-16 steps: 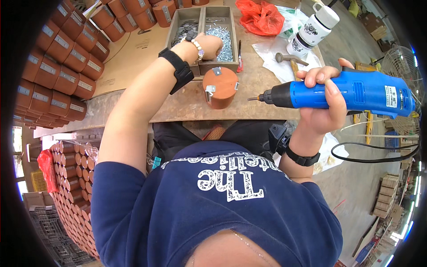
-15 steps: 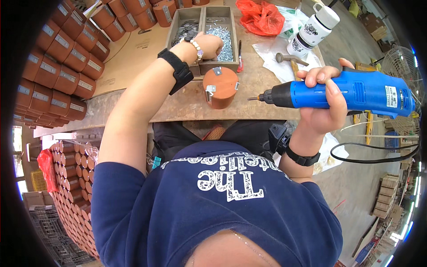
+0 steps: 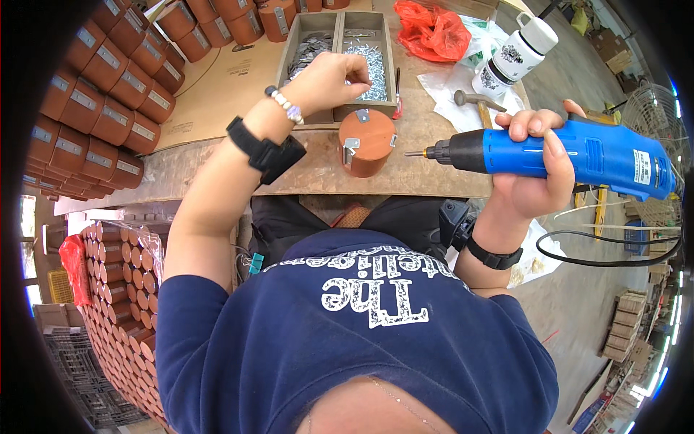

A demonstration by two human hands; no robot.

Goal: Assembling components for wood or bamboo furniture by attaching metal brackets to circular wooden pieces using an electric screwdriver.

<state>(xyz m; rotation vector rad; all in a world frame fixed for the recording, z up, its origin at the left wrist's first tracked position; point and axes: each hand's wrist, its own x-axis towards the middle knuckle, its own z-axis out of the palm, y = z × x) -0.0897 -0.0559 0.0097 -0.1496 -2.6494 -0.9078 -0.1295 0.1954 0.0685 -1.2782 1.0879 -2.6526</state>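
Note:
My right hand (image 3: 538,148) is wrapped round a blue electric screwdriver (image 3: 578,153), its bit pointing left. Just left of that bit, a reddish-brown round block (image 3: 367,145) stands on the wooden table, with small metal brackets on its top edge and side. Over the divided wooden tray (image 3: 335,65), my left hand (image 3: 334,81) hangs with fingertips pinched together. Anything between them is too small to make out. Silvery screws (image 3: 374,71) fill the tray's right compartment, and dark flat metal pieces (image 3: 311,49) lie in the left one.
Stacked reddish-brown blocks with metal plates (image 3: 108,94) rise at the left. A hammer (image 3: 478,101) rests on white paper at the right, near a white bottle (image 3: 522,50) and a red plastic bag (image 3: 432,32). A black cable (image 3: 607,262) loops below the screwdriver.
My left hand has lifted out of the screws and drawn back slightly toward me, fingertips pinched. My right hand keeps its hold on the electric screwdriver, nearly still.

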